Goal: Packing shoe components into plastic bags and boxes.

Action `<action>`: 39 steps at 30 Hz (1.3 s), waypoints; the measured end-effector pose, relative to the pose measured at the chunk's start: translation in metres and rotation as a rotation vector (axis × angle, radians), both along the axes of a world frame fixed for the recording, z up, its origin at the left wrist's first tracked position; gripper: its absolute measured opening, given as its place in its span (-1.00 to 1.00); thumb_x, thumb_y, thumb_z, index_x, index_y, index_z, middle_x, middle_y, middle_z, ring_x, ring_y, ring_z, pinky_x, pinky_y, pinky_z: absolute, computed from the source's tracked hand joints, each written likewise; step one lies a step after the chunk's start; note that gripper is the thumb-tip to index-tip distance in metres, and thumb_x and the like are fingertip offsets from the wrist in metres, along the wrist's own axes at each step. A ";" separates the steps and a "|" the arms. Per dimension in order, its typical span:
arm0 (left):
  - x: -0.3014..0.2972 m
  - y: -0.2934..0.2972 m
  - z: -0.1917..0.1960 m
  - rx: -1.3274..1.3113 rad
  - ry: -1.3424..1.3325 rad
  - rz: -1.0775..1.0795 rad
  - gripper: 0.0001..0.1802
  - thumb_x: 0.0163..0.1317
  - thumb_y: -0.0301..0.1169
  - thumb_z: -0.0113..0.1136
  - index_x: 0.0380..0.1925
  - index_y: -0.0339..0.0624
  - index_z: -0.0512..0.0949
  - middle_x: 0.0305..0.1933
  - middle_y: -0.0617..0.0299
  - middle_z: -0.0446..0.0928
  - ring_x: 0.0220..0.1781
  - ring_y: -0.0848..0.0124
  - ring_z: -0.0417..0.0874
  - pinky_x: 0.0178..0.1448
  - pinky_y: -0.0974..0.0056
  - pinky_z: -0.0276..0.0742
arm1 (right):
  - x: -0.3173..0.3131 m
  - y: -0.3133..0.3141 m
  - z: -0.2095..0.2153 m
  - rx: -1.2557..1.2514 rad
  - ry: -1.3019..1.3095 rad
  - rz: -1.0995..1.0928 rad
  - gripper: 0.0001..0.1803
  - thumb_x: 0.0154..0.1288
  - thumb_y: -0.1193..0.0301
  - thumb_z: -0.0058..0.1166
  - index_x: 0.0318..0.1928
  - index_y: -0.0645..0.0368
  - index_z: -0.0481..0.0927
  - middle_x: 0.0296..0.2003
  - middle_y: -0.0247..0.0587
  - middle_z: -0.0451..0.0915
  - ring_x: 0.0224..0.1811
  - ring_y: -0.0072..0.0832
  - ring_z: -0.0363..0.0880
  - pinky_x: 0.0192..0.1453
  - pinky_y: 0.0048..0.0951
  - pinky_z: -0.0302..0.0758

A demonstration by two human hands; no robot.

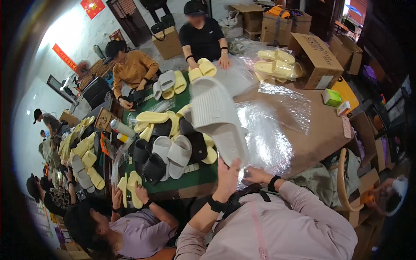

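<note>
My left hand (226,178) is closed around the near end of a pale grey moulded foam slide sandal (216,119), thumb up its side. My right hand (256,175) sits just beside it at the same end, fingers curled toward the sole's edge; I cannot tell whether it truly grips. The sandal is raised above the table's near edge. Its long axis runs from my hands up and away to the left, the broad ribbed strap end pointing toward the far side of the table, its underside facing me.

Just to the right, crinkled clear plastic bags (271,130) lie spread on the brown table (323,138). To the left, a green mat (195,173) carries a heap of black, grey and pale yellow slides (167,149), close beneath the lifted sandal. At the lower left a person in a lilac top holds a yellow pair (130,190) upright. Across the table a person in black (203,37) presses down on yellow slides, and one in an ochre top (132,69) handles a dark one. An open cardboard box (316,60) stands at the far right, bagged yellow slides (275,65) beside it.
</note>
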State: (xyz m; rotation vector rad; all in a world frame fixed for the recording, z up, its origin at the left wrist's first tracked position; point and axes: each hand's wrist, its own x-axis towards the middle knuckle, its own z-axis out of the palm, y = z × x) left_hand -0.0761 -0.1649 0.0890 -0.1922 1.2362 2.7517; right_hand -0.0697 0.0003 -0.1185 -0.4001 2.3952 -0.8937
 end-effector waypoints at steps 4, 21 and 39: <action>-0.001 0.028 -0.013 0.027 -0.182 -0.115 -0.57 0.23 -0.57 0.00 0.09 -0.20 0.16 0.07 0.06 0.34 0.03 0.29 0.47 0.05 0.18 0.49 | -0.003 0.007 -0.003 0.037 -0.024 0.034 -0.35 0.06 0.04 0.05 0.12 0.08 0.31 0.04 -0.03 0.43 0.07 -0.07 0.40 0.07 0.19 0.16; -0.029 0.067 -0.152 -0.352 -0.332 -0.860 -0.50 0.25 -0.22 0.06 0.12 -0.19 0.24 0.14 0.04 0.33 0.12 0.25 0.40 0.17 0.14 0.31 | -0.027 0.072 0.060 -1.266 -0.580 -1.099 -0.66 0.26 0.38 -0.08 0.02 0.25 0.37 -0.14 -0.17 0.51 -0.29 -0.43 0.55 -0.19 -0.41 0.49; 0.036 0.012 -0.260 -2.233 0.880 -0.600 -0.48 0.07 -0.16 -0.02 0.02 -0.21 0.44 0.23 -0.22 0.22 0.34 -0.05 0.10 0.36 -0.18 -0.18 | -0.070 0.125 0.046 0.102 0.337 -0.954 -0.50 0.13 0.37 0.05 0.13 0.04 0.33 -0.03 0.02 0.43 0.04 -0.07 0.37 0.12 -0.15 0.28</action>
